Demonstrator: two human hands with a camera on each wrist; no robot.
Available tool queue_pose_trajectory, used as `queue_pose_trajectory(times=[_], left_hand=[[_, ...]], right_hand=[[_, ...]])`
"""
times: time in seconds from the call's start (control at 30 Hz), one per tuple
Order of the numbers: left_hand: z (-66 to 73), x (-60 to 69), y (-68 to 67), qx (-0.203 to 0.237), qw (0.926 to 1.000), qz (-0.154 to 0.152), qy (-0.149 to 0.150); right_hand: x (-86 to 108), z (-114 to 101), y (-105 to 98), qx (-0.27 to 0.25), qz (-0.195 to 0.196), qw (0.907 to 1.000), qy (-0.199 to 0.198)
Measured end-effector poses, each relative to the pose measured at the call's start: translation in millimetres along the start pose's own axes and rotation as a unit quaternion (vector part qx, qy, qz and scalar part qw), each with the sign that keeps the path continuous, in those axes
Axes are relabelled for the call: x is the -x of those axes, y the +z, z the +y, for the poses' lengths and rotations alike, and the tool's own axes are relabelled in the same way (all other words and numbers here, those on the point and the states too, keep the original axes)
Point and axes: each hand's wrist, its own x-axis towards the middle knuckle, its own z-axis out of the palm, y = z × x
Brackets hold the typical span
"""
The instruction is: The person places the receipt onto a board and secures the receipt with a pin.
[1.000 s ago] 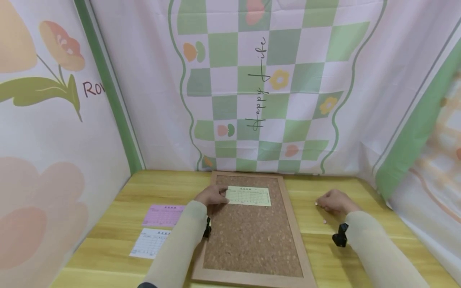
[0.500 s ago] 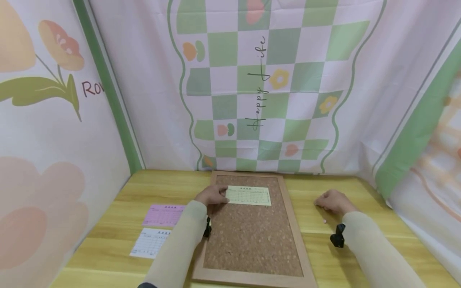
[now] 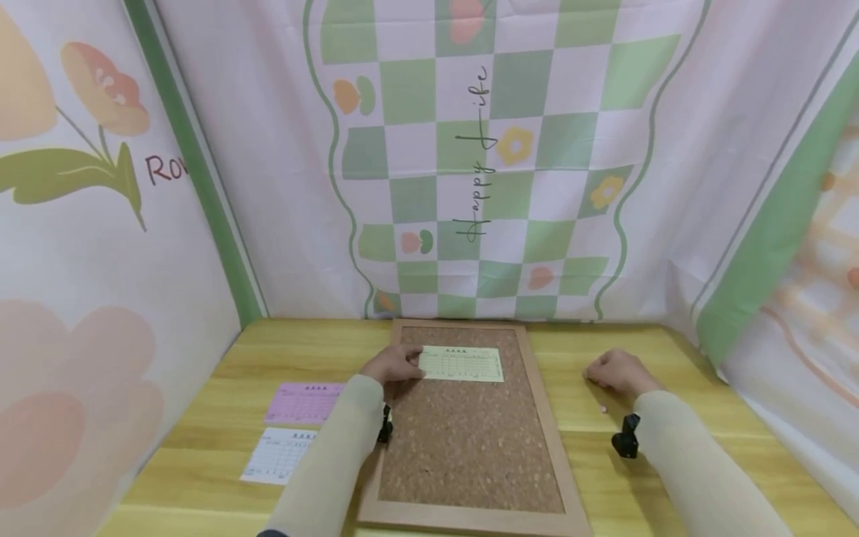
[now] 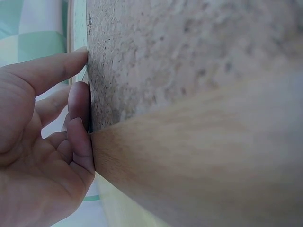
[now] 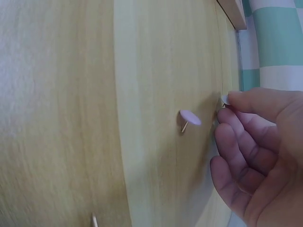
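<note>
A pale yellow printed slip [image 3: 463, 364] lies on the upper part of the cork board [image 3: 470, 447]. My left hand [image 3: 394, 364] holds the slip at its left edge, thumb and forefinger at separate points along it. In the left wrist view, that hand's lower fingers curl against the board's wooden frame [image 4: 142, 156]. To the right of the board, my right hand [image 3: 619, 371] is low over the table. Its thumb and forefinger pinch a pale thumbtack [image 5: 224, 100], partly hidden by the fingertips. A pink thumbtack [image 5: 190, 117] rests on the wood close by.
A pink slip [image 3: 305, 403] and a white slip [image 3: 278, 455] lie left of the board, partly behind the left sleeve. A thin metal pin [image 5: 94, 220] shows at the bottom of the right wrist view. A patterned curtain [image 3: 470, 186] hangs behind the table.
The right hand has shifted slightly left and away from me, and the pale tack at its fingertips no longer shows in the head view. The left hand and yellow slip stay put.
</note>
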Motion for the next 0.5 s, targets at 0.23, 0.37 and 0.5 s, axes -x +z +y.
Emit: queue_pose_trajectory(times=[0.23, 0.37, 0.5], left_hand=[[-3.1, -1.0, -0.6, -0.001, 1.0, 0.0, -0.001], [-1.9, 0.4, -0.7, -0.003, 1.0, -0.002, 0.002], [-0.3, 0.8, 0.0, -0.011, 0.9999, 0.0, 0.005]], right_hand=[[-0.1, -8, -1, -0.01, 0.004, 0.9999, 0.002], [2.3, -11, -1, -0.019, 0.004, 0.9998, 0.007], [3.2, -14, -1, -0.022, 0.004, 0.9996, 0.014]])
